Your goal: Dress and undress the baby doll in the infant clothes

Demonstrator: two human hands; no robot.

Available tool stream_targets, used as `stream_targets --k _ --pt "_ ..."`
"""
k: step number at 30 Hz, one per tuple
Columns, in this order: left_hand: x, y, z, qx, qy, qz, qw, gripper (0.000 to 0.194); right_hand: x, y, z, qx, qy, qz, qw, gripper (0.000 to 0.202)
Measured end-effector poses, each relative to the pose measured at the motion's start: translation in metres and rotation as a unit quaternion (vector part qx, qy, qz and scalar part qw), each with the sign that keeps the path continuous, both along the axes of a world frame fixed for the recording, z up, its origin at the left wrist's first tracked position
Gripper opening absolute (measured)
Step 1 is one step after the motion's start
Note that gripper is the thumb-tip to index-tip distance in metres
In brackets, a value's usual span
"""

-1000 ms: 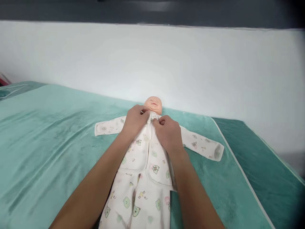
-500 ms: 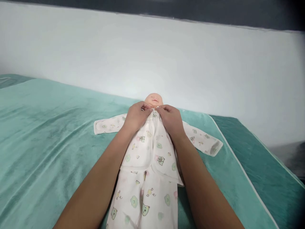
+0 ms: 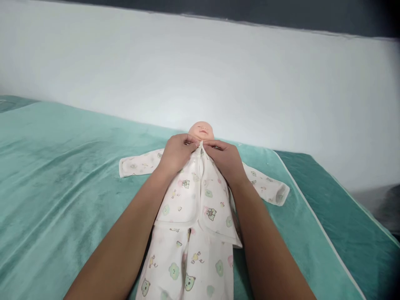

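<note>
A baby doll [image 3: 201, 130] lies on its back, dressed in a white printed jacket [image 3: 184, 196] and matching trousers [image 3: 206, 266]. Just below the doll's chin, my left hand [image 3: 180, 152] pinches the left front edge of the jacket's collar. My right hand [image 3: 225, 160] grips the opposite collar edge, and the fingertips of both hands almost meet. The jacket's two front edges lie close together down the middle, parting a little near the hem. Both sleeves stretch out sideways. My fingers hide any fastener at the neck.
A light green blanket [image 3: 78, 187] spreads under the doll, with wrinkles at the left. Darker green cloth [image 3: 337, 200] lies beyond its white edge on the right. A white wall [image 3: 200, 75] rises right behind the doll's head.
My fingertips have drawn the collar edges together and slightly up, into a small peak under the chin. My right hand has shifted a little to the right and down.
</note>
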State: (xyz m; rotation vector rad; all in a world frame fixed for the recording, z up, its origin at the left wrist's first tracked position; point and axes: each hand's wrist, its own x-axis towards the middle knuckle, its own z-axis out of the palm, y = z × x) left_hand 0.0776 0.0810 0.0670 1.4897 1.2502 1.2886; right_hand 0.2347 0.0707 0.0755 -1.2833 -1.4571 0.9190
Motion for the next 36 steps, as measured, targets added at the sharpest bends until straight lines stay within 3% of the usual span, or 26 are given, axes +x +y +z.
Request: stream_targets --k 4,13,21,30,36 --pt "0.0 0.0 -0.002 -0.023 -0.033 -0.003 0.999 0.009 0.0 0.001 0.0 -0.006 -0.019 -0.009 1.0 0.022" --pt "0.002 -0.006 0.002 -0.055 -0.058 -0.03 0.996 0.022 0.004 -0.001 0.006 -0.032 -0.059 0.046 0.997 0.025" --pt "0.001 -0.007 0.005 -0.111 -0.124 -0.054 0.985 0.019 0.0 -0.003 0.007 -0.02 -0.066 0.059 0.996 0.023" --pt "0.001 -0.013 0.009 -0.045 0.04 -0.012 0.998 0.014 0.004 -0.006 0.0 -0.013 -0.051 0.049 0.997 0.025" --pt "0.003 -0.03 0.005 0.043 0.128 0.025 0.99 0.021 -0.006 -0.039 0.001 0.048 -0.172 -0.05 0.983 0.021"
